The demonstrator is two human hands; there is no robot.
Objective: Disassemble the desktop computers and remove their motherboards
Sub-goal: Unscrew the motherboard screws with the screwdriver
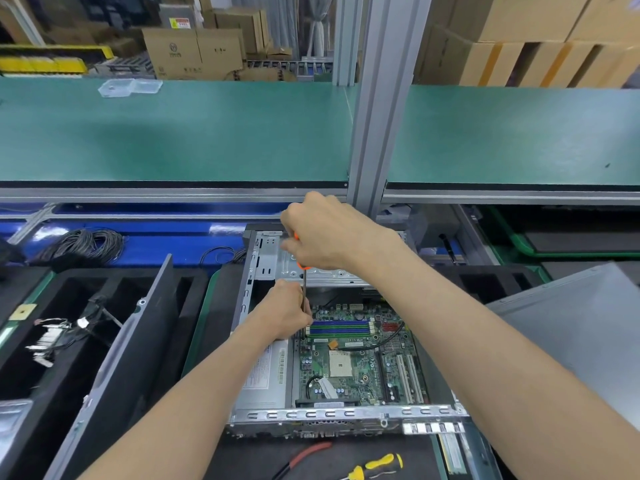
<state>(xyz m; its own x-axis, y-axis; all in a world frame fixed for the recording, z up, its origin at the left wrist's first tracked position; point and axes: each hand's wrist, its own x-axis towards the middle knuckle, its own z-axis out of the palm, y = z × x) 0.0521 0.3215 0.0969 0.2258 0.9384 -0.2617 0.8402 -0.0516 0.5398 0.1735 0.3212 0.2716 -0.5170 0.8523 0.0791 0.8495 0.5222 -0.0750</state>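
An open desktop computer case lies in front of me with its green motherboard exposed inside. My right hand grips the orange handle of a screwdriver held upright over the board's upper left corner. My left hand pinches the screwdriver's shaft low down, near the blue memory slots. The tip sits at the board's left edge, partly hidden by my left hand. A silver drive bay fills the far end of the case.
A removed grey side panel leans at the left over a black foam tray holding cables and parts. A yellow-handled screwdriver and red-handled pliers lie at the front. Another grey panel lies at right. A green shelf hangs overhead.
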